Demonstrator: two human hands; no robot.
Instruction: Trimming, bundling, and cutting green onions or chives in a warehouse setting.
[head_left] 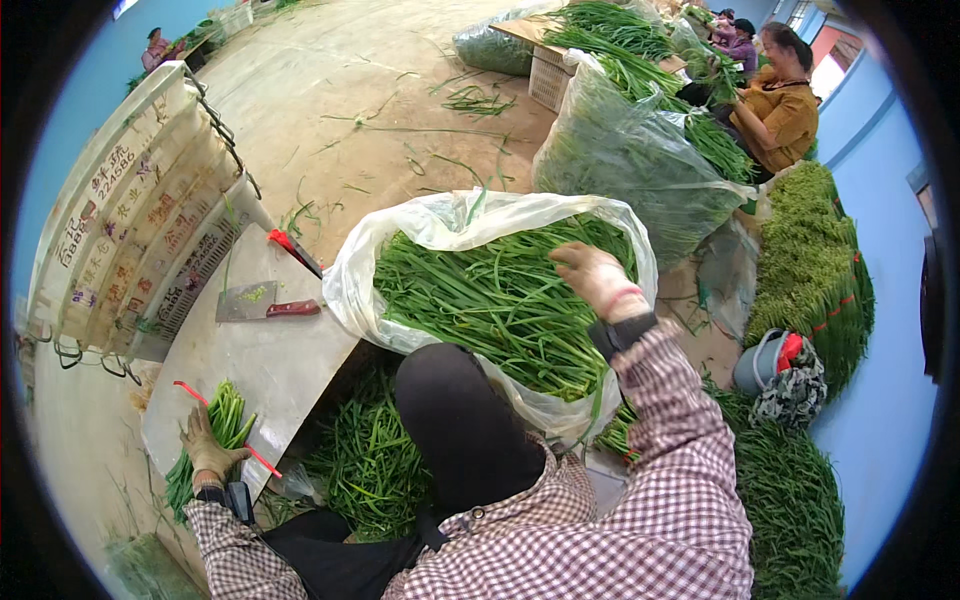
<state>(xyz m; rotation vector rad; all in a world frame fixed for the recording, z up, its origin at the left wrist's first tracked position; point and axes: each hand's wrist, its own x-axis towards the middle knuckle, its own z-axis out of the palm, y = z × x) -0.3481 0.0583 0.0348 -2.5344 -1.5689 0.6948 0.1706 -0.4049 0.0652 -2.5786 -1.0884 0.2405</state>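
Observation:
My left hand [207, 445], in a tan glove, lies over a small bundle of garlic chives [230, 415] and holds it against the metal work board [260, 370]. A red tie strip [262, 460] runs under the bundle, with both ends sticking out. My right hand [597, 278], in a pale glove, hovers over the far right part of a big plastic bag [345, 265] full of loose garlic chives [490, 300]. Its fingers are bent, slightly apart, and nothing shows in them. On the board rests a cleaver [250, 302] with a reddish handle, near a dark red-topped blade [295, 252].
Stacked pale crates [140, 210] stand beyond the board. More chives [370, 460] lie below it. A second stuffed bag [620, 150] stands ahead, near a co-worker [780, 100]. At right are tied bundles [810, 260], a grey bucket [760, 362] and heaped greens [790, 500].

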